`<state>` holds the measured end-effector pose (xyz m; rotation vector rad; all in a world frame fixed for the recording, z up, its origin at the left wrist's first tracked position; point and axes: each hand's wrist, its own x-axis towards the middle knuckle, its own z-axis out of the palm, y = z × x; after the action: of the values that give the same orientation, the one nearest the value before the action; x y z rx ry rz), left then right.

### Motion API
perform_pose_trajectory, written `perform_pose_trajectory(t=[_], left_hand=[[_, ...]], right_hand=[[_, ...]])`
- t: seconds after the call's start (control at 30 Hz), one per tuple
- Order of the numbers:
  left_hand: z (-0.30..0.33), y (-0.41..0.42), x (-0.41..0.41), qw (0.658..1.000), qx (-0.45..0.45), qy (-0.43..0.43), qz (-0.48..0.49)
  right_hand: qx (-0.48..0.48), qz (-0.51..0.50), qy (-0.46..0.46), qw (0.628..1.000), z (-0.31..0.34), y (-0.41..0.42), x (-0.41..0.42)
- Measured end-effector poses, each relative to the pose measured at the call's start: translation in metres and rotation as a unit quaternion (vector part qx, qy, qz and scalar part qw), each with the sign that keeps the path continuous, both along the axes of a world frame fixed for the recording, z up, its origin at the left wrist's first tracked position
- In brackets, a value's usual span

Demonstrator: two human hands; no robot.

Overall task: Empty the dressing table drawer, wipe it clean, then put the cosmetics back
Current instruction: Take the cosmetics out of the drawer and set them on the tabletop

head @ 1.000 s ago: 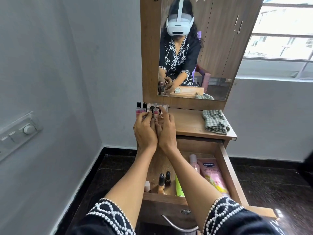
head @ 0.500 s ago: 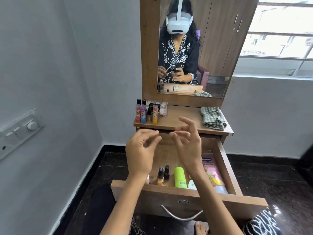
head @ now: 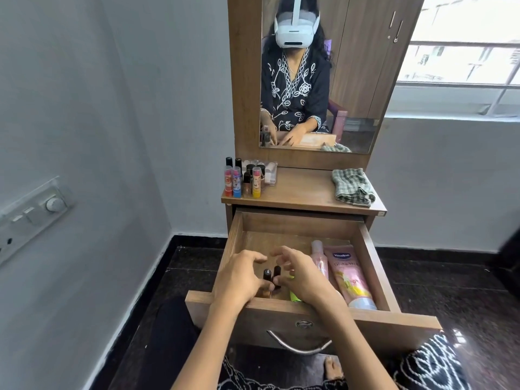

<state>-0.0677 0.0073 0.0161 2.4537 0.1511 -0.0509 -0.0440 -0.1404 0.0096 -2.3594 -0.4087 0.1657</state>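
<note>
Your left hand (head: 239, 280) and right hand (head: 302, 274) are both down in the open drawer (head: 368, 249), at its front left. Two small dark-capped bottles (head: 271, 274) stand between them. Your left fingers curl against the nearer bottle and seem to touch it; whether they have closed round it I cannot tell. Your right fingers are spread and loosely bent just beside the other bottle, holding nothing. A green tube (head: 294, 295) shows under your right hand, and a pink bottle (head: 319, 257) and a pink tube (head: 350, 274) lie along the drawer's right side. More cosmetics (head: 244, 178) stand on the tabletop (head: 304, 192) near a checked cloth (head: 353, 187).
</note>
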Motion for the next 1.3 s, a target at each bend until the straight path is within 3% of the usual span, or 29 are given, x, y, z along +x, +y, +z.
perform_pose_trajectory(t=[0.27,0.67,1.03,1.3], left_hand=[[0.001,-0.005,-0.004,1.000,0.015,-0.015,0.015],[0.002,-0.004,-0.006,0.999,0.018,-0.038,0.000],[0.018,-0.006,0.002,0.983,-0.053,-0.174,0.008],[0.095,-0.009,0.049,0.958,-0.050,-0.282,-0.019]], right_hand=[[-0.071,-0.010,-0.032,0.997,-0.004,0.003,0.002],[-0.055,-0.023,-0.049,0.997,-0.006,0.003,0.002],[0.058,-0.051,-0.144,0.987,0.015,0.004,-0.001],[0.161,-0.069,-0.193,0.965,0.074,0.003,0.033]])
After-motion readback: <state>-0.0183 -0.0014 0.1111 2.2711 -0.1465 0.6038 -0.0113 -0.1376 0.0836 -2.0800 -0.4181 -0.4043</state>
